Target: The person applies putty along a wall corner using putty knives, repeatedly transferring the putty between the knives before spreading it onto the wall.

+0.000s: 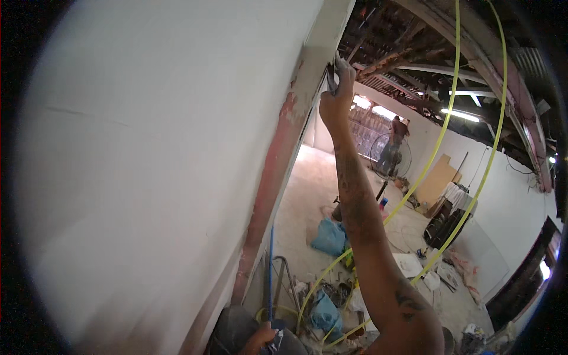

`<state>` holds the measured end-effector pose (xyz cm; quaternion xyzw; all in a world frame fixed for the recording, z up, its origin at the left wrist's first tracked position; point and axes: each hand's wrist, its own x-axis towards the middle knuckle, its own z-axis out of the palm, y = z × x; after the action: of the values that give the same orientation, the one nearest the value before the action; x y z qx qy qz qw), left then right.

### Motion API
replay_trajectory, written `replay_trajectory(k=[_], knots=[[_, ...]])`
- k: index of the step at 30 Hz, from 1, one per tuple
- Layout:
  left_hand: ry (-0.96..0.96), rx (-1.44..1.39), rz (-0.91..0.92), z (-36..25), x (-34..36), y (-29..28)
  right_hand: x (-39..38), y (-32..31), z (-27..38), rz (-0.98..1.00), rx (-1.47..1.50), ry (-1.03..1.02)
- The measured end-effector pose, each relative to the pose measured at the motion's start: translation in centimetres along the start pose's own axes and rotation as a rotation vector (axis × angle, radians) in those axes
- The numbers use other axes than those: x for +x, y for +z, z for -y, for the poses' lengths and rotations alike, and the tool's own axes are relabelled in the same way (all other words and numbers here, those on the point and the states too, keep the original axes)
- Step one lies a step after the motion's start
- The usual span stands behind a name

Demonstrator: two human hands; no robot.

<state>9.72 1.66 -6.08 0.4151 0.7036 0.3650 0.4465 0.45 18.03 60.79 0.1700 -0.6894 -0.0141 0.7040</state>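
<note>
My right hand point(339, 94) is raised at the narrow edge of a white wall, fingers closed on a dark, flat scraper point(331, 78) held against the corner. Smooth grey filler point(327, 29) coats the upper part of that edge, while reddish, patchy old paint point(269, 160) shows lower down. Low in the picture, my left hand point(259, 339) is closed, with a dark thing smeared with white at its fingertips; what it grips is too small to make out. A dark rounded shape like a bucket point(234, 328) is beside it.
Yellow hoses point(448, 118) loop down across the right side. Blue plastic bags point(328, 236), tools and debris litter the floor. A blue rod point(271, 272) stands by the wall's foot. Another person point(394, 142) stands by the far window. Boards point(439, 177) lean against the right wall.
</note>
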Motion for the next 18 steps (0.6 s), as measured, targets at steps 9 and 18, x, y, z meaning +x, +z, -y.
replay_trajectory(k=[9, 18], knots=[[0.003, -0.681, -0.244, -6.7, -7.6, -5.7, -11.2, -6.4, 5.3, 0.065, 0.125, 0.486], [0.531, 0.301, -0.667, -15.1, -15.4, -16.4, -26.8, -14.4, 19.0, -0.108, 0.697, 1.798]])
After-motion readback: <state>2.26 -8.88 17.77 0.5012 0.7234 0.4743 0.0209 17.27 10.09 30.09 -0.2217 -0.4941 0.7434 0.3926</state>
